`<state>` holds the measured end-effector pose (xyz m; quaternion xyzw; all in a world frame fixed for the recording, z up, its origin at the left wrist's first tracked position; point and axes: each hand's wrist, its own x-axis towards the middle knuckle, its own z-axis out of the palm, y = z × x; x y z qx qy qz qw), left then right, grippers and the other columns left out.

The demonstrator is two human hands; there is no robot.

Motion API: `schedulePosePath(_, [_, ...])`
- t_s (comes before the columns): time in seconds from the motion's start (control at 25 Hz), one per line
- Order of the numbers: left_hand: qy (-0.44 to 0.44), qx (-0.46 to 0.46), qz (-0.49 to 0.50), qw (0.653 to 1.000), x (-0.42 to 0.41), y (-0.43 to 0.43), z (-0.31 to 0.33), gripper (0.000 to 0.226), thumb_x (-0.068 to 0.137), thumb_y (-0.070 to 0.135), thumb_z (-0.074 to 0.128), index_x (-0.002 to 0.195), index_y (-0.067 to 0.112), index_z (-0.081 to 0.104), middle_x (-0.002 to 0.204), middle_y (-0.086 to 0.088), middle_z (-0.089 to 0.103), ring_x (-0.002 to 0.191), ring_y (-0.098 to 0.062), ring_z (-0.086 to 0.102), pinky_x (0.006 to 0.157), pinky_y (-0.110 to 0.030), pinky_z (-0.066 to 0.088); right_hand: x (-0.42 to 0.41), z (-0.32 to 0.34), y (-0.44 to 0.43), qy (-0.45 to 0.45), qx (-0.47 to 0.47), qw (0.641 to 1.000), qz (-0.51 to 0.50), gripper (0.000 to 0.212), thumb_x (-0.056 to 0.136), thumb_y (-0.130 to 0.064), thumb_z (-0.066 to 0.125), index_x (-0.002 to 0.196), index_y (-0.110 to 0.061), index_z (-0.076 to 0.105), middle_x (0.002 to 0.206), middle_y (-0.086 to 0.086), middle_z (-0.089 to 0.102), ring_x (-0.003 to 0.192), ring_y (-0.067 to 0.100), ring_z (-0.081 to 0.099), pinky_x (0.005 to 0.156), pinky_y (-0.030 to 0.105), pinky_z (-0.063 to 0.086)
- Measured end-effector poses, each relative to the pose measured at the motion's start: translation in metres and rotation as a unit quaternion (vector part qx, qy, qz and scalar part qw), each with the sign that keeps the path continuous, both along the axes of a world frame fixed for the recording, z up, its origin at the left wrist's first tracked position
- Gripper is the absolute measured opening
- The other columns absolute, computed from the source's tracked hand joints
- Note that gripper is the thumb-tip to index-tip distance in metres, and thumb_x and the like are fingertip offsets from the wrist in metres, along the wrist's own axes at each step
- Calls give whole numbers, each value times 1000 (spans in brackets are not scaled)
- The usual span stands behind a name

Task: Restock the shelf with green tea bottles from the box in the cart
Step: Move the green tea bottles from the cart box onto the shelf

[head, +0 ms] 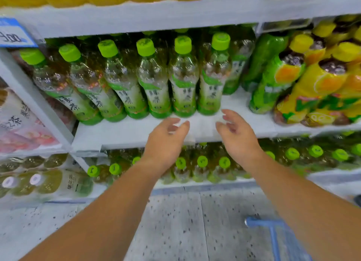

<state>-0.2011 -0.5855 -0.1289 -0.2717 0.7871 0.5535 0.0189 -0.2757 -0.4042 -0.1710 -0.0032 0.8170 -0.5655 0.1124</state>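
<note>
Progress seemingly midway: green tea bottles (152, 80) upright in a row at 12 o'clock on the shelf (121, 131), bare board showing at 1 o'clock beside them. Left hand (168, 135) and right hand (236, 131) loosely spread, holding nothing, just below that row. Probably more to fetch from the cart (271, 231) at 5 o'clock, box out of view.
</note>
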Motion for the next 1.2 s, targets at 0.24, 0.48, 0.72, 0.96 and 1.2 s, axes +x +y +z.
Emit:
schedulePosePath(0.24, [-112,-9,-64,992,57,20,62,69,94,66,49,150,27,41,136,8,49,107,-12,50,87,-34,39,63,43,48,-123,22,992,-8,55,97,-45,56,146,-25,44,125,-8,56,102,9,58,72,20,43])
schedulePosePath(0.48, [-138,-90,-157,974,124,63,141,76,93,67,49,154,23,36,148,1,48,111,-12,59,85,-32,40,132,123,96,-155,37,987,-18,60,96,-51,54,147,-22,43,117,-8,55,98,11,55,87,32,39])
schedulePosePath(0.72, [-96,-89,-211,969,181,116,199,76,95,65,49,155,21,34,160,0,37,142,-21,41,108,-38,37,196,189,137,-143,8,986,-81,58,94,-55,54,144,-25,49,116,-14,48,95,2,49,82,22,36])
schedulePosePath(0.96, [-38,-61,-280,957,206,156,231,72,98,60,50,156,22,33,161,3,36,144,-18,38,114,-40,36,258,244,180,-131,-21,977,-169,54,94,-55,56,141,-28,50,126,-12,52,110,10,52,85,29,37])
schedulePosePath(1.2, [-5,6,-350,937,204,207,246,77,93,68,50,155,25,34,158,5,39,140,-17,43,103,-34,38,312,286,228,-75,2,953,-295,48,96,-45,60,136,-19,56,125,-7,60,105,7,54,82,23,38])
